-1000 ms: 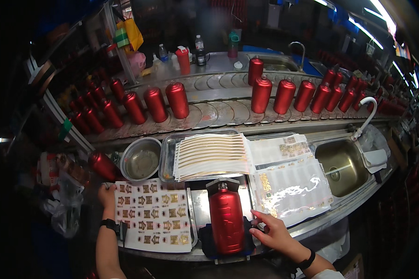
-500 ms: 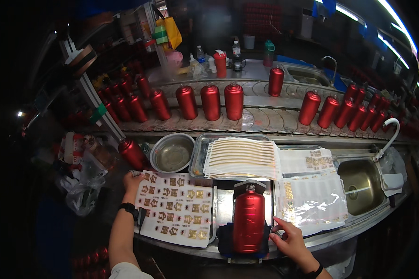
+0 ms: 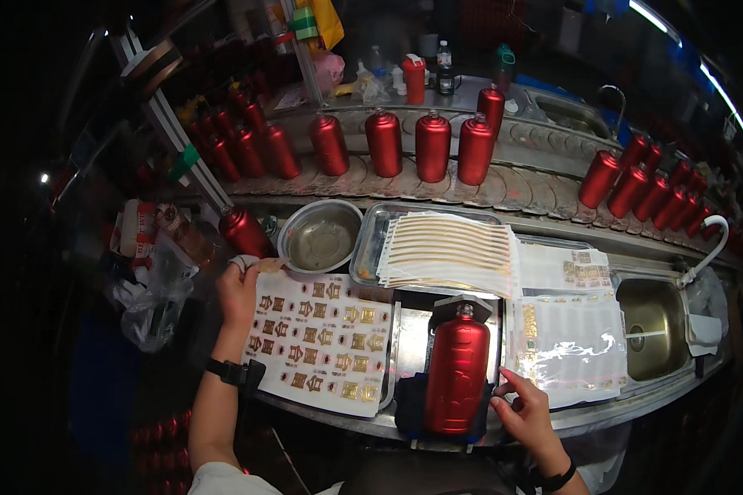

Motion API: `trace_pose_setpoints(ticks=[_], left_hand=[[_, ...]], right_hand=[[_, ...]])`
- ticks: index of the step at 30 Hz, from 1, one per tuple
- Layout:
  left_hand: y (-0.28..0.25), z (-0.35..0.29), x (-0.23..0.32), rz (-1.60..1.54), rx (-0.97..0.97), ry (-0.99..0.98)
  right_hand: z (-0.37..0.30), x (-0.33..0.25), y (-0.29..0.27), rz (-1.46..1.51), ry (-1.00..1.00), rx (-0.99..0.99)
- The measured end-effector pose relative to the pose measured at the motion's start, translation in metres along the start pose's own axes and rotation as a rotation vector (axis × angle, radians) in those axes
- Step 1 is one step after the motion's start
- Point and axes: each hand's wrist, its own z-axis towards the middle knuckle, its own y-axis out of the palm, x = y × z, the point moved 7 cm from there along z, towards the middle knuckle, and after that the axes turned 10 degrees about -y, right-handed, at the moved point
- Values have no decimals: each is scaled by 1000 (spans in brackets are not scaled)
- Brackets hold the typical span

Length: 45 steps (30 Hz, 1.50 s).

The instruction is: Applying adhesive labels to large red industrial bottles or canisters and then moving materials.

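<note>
Red bottle (image 3: 456,375), just left of my right hand (image 3: 527,412).
It lies in a dark cradle (image 3: 413,404), long axis running away from me, neck farthest. My right thumb and forefinger stand apart; my left hand (image 3: 238,293), farther off, is at the printed sheet (image 3: 322,342), its grip unclear.

At the counter's (image 3: 640,399) front edge a bottle (image 3: 457,371) lies on a cradle (image 3: 409,404), between a sticker sheet (image 3: 318,345) on the left and film sheets (image 3: 561,351) on the right. Behind it, strips (image 3: 446,247) lie on a tray (image 3: 366,247), right of a bowl (image 3: 320,238). The sink (image 3: 656,318) occupies the right end. Beyond the back edge, a conveyor (image 3: 545,194) carries upright bottles (image 3: 433,148).
</note>
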Motion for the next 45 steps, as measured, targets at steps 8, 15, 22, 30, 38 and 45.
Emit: trace_pose_setpoints(ticks=[8,15,22,30,38,45], left_hand=[[107,73,-26,-194,-328,-191],[173,73,-48,554,-369,-143],[127,34,46,329,-275,58],[52,-103,223,-48,-602,606],[96,-146,261,-316,-980,550],[142,-141,231,-308,-888,497]], right_hand=[[7,-8,-5,-19,-23,18],[-4,-18,-18,6,44,18],[-2,-25,-12,27,-35,-63],[1,-42,17,-298,-273,-288],[27,-41,1,129,6,-59],[56,-62,26,-33,-32,31]])
